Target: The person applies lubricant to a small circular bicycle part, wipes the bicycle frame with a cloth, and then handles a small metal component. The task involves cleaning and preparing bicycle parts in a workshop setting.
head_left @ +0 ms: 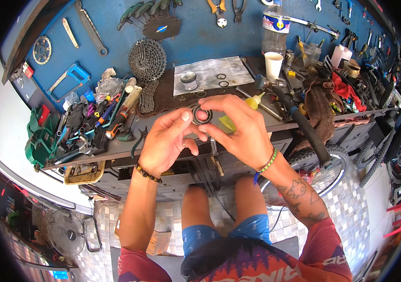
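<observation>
In the head view, the person held a metal ring (209,116) up, on the near side of the paper (240,69). The left hand (164,138) pinched it between thumb and fingers. The right hand (246,130) pinched its right side with thumb and pointing finger. A jar (189,83) stood on the paper. Gears (147,58) were left of the paper, and a cup (273,66) was right of it.

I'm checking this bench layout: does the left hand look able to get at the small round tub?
Probably yes: the small round tub stands on the white sheet beyond the left hand, with nothing tall visibly between. That hand is holding the bearing, though, and may need freeing first.
</observation>
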`<state>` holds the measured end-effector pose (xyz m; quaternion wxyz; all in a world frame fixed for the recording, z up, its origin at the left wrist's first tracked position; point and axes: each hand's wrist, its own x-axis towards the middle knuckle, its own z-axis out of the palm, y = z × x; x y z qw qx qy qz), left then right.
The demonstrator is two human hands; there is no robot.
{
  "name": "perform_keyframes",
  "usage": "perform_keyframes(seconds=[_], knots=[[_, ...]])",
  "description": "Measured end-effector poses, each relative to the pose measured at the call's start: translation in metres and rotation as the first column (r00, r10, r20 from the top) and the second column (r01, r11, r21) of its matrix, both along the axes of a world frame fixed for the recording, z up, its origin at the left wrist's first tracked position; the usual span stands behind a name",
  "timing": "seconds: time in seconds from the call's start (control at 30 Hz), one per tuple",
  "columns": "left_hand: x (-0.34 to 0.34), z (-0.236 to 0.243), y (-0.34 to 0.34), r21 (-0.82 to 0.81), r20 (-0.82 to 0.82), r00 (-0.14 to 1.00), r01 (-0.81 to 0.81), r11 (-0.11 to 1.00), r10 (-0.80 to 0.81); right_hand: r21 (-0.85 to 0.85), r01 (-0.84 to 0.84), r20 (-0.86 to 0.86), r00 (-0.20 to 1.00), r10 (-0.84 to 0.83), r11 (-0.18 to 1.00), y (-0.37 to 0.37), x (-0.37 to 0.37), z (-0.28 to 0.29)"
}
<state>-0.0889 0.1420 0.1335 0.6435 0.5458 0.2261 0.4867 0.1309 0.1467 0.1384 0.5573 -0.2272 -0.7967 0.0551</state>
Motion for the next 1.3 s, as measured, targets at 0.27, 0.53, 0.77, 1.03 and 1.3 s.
perform_keyframes(seconds=[0.27, 0.53, 0.77, 1.03, 1.3], knots=[[-0.014, -0.023, 0.002, 0.042, 0.195, 0.978, 0.073, 0.996, -0.080, 0.143, -0.050, -0.014, 0.999, 0.052, 0.988, -0.009, -0.006, 0.006], [-0.004, -0.013, -0.002, 0.044, 0.223, 0.967, 0.121, 0.992, -0.128, 0.108, -0.075, -0.014, 0.997, 0.077, 0.991, -0.017, -0.002, 0.009], [0.000, -0.003, -0.010, -0.003, 0.142, 0.987, 0.077, 0.997, -0.076, 0.123, -0.099, -0.020, 0.995, 0.102, 0.987, -0.018, 0.002, 0.008], [0.004, 0.001, -0.013, -0.008, 0.110, 0.994, 0.022, 1.000, -0.021, 0.143, -0.096, -0.025, 0.995, 0.100, 0.985, -0.018, 0.005, 0.003], [0.002, -0.004, -0.008, 0.032, 0.143, 0.987, 0.071, 0.997, -0.075, 0.146, -0.099, -0.029, 0.994, 0.104, 0.984, -0.018, 0.006, 0.001]])
